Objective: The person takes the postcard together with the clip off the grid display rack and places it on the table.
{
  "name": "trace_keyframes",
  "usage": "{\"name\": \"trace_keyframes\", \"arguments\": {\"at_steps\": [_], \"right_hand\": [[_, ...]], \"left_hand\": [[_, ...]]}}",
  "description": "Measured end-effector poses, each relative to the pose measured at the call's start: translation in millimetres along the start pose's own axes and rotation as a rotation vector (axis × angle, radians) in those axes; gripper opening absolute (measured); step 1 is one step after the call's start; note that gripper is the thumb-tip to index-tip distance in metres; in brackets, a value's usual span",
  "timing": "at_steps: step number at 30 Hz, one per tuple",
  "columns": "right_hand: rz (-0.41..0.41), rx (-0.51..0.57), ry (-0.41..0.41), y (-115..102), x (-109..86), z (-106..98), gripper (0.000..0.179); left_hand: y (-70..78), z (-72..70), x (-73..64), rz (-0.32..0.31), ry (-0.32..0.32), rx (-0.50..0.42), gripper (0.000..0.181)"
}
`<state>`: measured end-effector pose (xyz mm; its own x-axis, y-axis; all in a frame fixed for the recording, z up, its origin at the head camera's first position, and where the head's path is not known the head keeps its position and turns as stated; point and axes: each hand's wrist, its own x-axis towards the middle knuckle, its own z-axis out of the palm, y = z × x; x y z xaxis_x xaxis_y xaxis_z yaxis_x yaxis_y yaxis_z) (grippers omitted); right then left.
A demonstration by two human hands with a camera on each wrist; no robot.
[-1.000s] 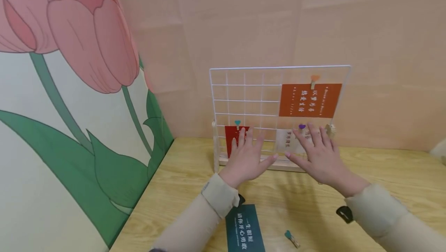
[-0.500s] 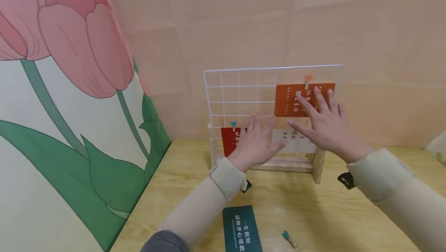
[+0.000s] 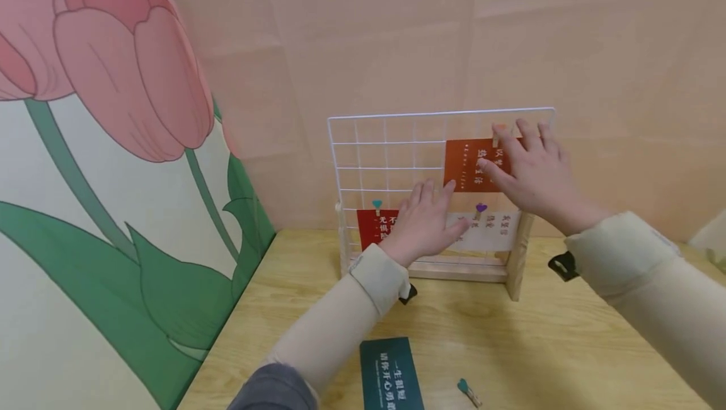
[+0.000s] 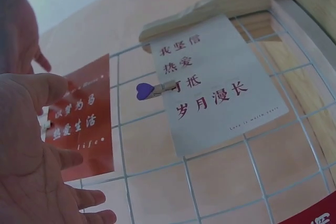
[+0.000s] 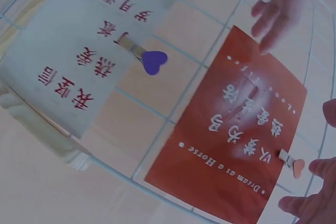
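My right hand (image 3: 535, 174) is raised over the orange-red card (image 3: 462, 167) at the upper right of a white wire grid rack (image 3: 386, 143), fingers spread. In the right wrist view its fingers (image 5: 315, 200) are close to the orange heart clip (image 5: 298, 168) on that card's edge. My left hand (image 3: 422, 224), fingers extended, is in front of the grid's lower middle. It partly covers a dark red card (image 3: 368, 230) with a teal heart clip (image 3: 377, 204) and a white card (image 4: 220, 87) with a purple heart clip (image 4: 149, 91). Neither hand holds anything.
The rack stands on a wooden base (image 3: 459, 270) on the wood-grain table (image 3: 283, 309). Near the front lie a dark teal card (image 3: 391, 375) and a loose teal heart clip (image 3: 469, 392). A tulip mural panel (image 3: 130, 177) rises at the left, and a peach cloth (image 3: 363, 32) hangs behind.
My right hand has risen from the white card to the top of the orange-red card. The left hand has shifted slightly up and right. The view has drifted a little.
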<state>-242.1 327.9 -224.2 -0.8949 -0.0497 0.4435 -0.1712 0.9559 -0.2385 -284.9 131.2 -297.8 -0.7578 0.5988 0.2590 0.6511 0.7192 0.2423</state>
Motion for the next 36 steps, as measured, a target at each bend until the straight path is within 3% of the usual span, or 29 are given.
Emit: {"name": "trace_keyframes", "arguments": {"at_steps": [12, 23, 29, 36], "right_hand": [[0.048, 0.013, -0.051, 0, 21.0, -5, 0.069], [0.066, -0.048, -0.036, 1, 29.9, -13, 0.058], [0.102, -0.048, -0.030, -1, 35.7, -19, 0.058], [0.131, -0.003, -0.008, 4, 39.5, -22, 0.056]], "left_hand": [[5.0, 9.7, 7.1, -0.021, -0.079, -0.180, 0.077], [17.4, -1.8, 1.2, -0.020, -0.133, -0.351, 0.078], [18.0, -9.0, 6.0, -0.049, -0.088, -0.398, 0.075], [12.4, -7.3, 12.6, -0.082, -0.044, -0.462, 0.071]]}}
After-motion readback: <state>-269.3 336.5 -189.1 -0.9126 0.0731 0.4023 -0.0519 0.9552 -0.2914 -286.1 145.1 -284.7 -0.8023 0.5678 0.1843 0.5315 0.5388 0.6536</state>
